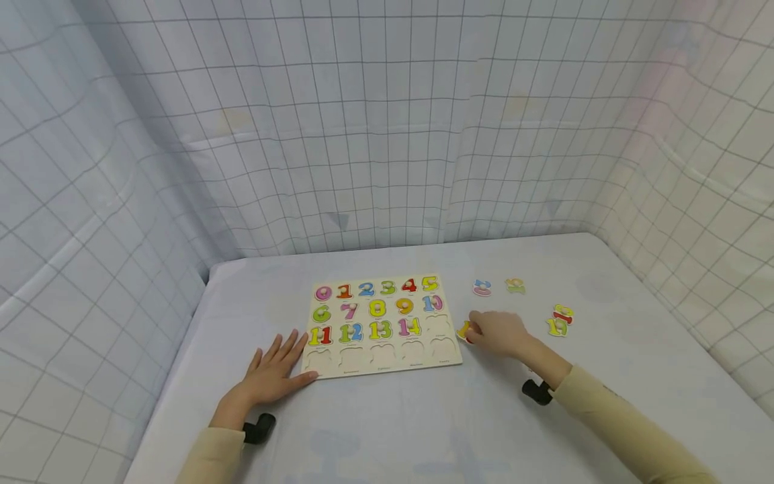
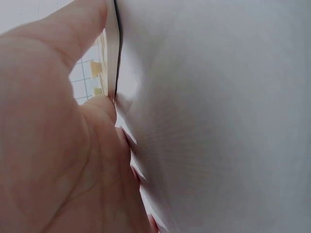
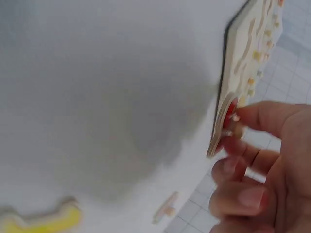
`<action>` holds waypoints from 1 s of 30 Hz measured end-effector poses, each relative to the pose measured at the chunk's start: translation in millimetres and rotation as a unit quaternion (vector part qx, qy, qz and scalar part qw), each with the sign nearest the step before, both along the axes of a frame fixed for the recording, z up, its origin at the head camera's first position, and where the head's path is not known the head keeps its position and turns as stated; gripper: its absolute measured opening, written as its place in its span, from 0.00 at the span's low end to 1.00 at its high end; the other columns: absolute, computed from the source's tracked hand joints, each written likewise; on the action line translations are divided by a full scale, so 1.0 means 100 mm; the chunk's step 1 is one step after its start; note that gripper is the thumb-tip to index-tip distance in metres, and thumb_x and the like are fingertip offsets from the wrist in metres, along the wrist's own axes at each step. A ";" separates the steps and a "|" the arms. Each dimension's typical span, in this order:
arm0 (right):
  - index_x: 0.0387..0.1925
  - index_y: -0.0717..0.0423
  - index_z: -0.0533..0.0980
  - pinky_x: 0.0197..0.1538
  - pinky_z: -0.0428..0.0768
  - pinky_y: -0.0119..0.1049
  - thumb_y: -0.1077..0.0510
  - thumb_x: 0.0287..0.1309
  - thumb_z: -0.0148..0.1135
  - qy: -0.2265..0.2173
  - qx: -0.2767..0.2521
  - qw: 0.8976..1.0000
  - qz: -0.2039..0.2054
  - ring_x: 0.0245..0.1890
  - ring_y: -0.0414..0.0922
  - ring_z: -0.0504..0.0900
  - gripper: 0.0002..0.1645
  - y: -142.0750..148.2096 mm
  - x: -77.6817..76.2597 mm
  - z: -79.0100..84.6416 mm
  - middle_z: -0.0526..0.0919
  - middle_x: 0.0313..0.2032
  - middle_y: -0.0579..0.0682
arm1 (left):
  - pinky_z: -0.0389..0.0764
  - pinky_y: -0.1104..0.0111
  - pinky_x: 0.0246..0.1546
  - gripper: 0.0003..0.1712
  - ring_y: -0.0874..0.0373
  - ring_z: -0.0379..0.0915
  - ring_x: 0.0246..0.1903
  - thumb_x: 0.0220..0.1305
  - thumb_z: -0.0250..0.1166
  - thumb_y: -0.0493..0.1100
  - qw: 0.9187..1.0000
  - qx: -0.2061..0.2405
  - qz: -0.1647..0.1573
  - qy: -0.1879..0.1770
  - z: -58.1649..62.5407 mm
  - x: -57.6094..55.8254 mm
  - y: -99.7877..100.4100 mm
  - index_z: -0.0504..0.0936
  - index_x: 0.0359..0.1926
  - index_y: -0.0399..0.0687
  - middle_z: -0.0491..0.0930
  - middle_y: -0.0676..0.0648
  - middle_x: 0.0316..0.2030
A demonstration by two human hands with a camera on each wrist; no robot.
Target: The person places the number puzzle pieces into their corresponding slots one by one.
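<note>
A wooden number puzzle board (image 1: pixel 383 354) lies on the table, numerals 0 to 14 seated in it. Bare recesses show along its bottom row and at the right end of the row above. My right hand (image 1: pixel 500 333) is just off the board's right edge, where thumb and forefinger pinch a yellow-and-red number puzzle piece (image 1: pixel 463 331) by its knob. In the right wrist view that piece (image 3: pixel 224 121) stands tilted on edge beside the board. My left hand (image 1: pixel 272 378) rests flat on the table, fingers spread, its thumb at the board's lower left corner.
Right of the board lie loose number pieces: a blue-and-pink one (image 1: pixel 482 288), a pale orange-and-green one (image 1: pixel 516 286), a yellow-and-red one (image 1: pixel 563 314) and a yellow-and-green one (image 1: pixel 557 327). A white grid-patterned curtain (image 1: pixel 387 134) surrounds the table's back and sides.
</note>
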State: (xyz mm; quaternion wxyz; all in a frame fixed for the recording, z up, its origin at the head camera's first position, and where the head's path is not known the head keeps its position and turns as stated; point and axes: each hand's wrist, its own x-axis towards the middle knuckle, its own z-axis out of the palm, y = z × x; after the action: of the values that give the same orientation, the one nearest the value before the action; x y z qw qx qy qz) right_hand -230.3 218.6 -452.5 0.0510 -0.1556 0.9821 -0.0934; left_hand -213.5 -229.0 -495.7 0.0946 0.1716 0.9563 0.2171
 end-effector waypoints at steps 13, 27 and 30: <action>0.27 0.45 0.67 0.29 0.64 0.38 0.49 0.63 0.55 -0.017 0.070 0.988 0.139 0.20 0.39 0.64 0.10 -0.27 -0.48 0.14 0.66 0.21 0.42 | 0.27 0.36 0.60 0.52 0.34 0.29 0.69 0.58 0.55 0.71 1.000 0.014 -0.005 -0.004 0.05 0.03 0.04 0.49 0.75 0.50 0.44 0.38 0.72; 0.28 0.46 0.67 0.26 0.60 0.33 0.48 0.63 0.57 -0.056 0.068 0.985 0.148 0.22 0.39 0.67 0.12 -0.39 -0.58 0.10 0.67 0.21 0.43 | 0.30 0.38 0.61 0.53 0.36 0.31 0.70 0.59 0.56 0.70 1.000 -0.010 0.007 -0.001 0.05 0.03 0.04 0.50 0.74 0.46 0.45 0.38 0.72; 0.28 0.47 0.67 0.25 0.60 0.32 0.48 0.63 0.57 -0.060 0.065 0.984 0.154 0.21 0.39 0.68 0.12 -0.40 -0.59 0.10 0.68 0.20 0.43 | 0.30 0.38 0.61 0.52 0.37 0.32 0.70 0.59 0.56 0.71 1.000 -0.005 0.006 0.009 -0.03 0.00 0.01 0.51 0.74 0.46 0.46 0.38 0.72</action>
State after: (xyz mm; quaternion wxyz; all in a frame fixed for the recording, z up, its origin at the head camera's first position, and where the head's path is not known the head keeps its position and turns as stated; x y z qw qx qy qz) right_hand -289.5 179.1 -442.5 0.1339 -0.2950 0.9456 -0.0300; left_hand -213.5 -227.9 -498.4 0.0854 0.1672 0.9593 0.2110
